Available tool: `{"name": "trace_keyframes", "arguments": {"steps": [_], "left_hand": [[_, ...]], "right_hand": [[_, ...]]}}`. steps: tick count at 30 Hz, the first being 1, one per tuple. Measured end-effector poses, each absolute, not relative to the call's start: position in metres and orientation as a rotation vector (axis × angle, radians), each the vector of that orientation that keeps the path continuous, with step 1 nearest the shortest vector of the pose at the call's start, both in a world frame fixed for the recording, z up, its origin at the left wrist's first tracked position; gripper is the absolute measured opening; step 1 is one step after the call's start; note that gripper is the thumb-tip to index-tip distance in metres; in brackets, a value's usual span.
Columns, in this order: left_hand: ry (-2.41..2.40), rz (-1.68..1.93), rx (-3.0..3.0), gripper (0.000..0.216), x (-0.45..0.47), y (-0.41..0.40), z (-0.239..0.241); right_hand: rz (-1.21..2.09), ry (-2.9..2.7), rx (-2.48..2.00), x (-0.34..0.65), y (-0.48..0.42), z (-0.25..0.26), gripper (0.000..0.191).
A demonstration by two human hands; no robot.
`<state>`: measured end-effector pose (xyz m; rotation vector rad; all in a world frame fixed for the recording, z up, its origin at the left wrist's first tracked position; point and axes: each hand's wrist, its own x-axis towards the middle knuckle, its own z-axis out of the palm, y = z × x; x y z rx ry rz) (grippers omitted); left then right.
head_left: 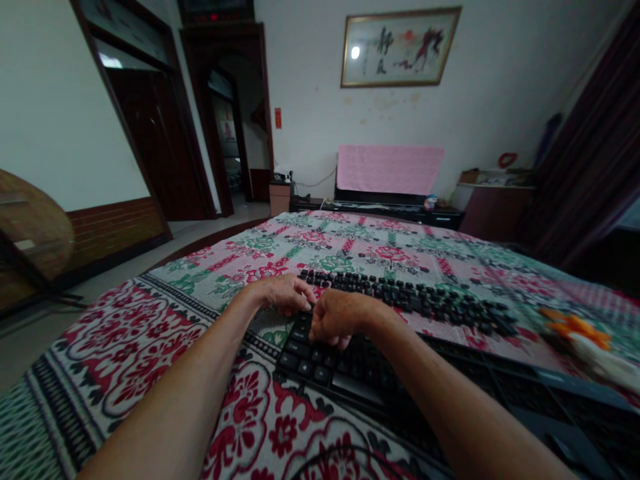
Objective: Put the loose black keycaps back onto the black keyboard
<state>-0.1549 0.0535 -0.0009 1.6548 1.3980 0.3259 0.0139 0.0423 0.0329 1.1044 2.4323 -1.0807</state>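
Note:
A black keyboard point(294, 363) lies on the patterned cloth, with keys seated along its left end and bare dark sections toward the right. My left hand point(286, 293) is at its far left corner, with thumb and forefinger bent close together. Right beside it, my right hand point(336, 316) is curled over the upper left keys, knuckles up. What either hand's fingertips pinch, if anything, is hidden or too small to make out. Behind the hands, loose black keycaps point(400, 293) lie in rough rows on the cloth. My right forearm covers part of the keyboard.
The flowered cloth point(285, 430) covers the broad surface under everything. A blurred orange and white object point(580, 333) lies at the right. A dark cable point(345, 450) curves along the near edge. Beyond stand a low cabinet point(445, 219) and a pink cloth point(390, 169) over a panel.

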Motion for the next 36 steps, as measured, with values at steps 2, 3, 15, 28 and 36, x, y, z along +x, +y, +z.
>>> {"name": "trace_keyframes", "arguments": {"steps": [2, 3, 15, 28, 36], "left_hand": [[1.396, 0.318, 1.659, 0.034, -0.156, 0.055, -0.002], [1.392, 0.314, 1.663, 0.034, -0.157, 0.055, -0.002], [1.387, 0.318, 1.660, 0.032, -0.156, 0.054, -0.001], [1.407, 0.305, 1.674, 0.032, -0.154, 0.051, 0.003], [1.394, 0.289, 1.671, 0.031, -0.154, 0.053, 0.003]], "right_hand": [[-1.068, 2.444, 1.099, 0.013, 0.043, 0.032, 0.008], [-1.070, 2.450, 1.099, 0.014, 0.044, 0.031, 0.009], [-1.283, 2.431, 1.064, 0.022, 0.045, 0.028, 0.011], [-1.257, 2.481, 1.148, 0.025, 0.045, 0.026, 0.011], [-1.033, 2.524, 1.166, 0.022, 0.038, 0.029, 0.013]]}}
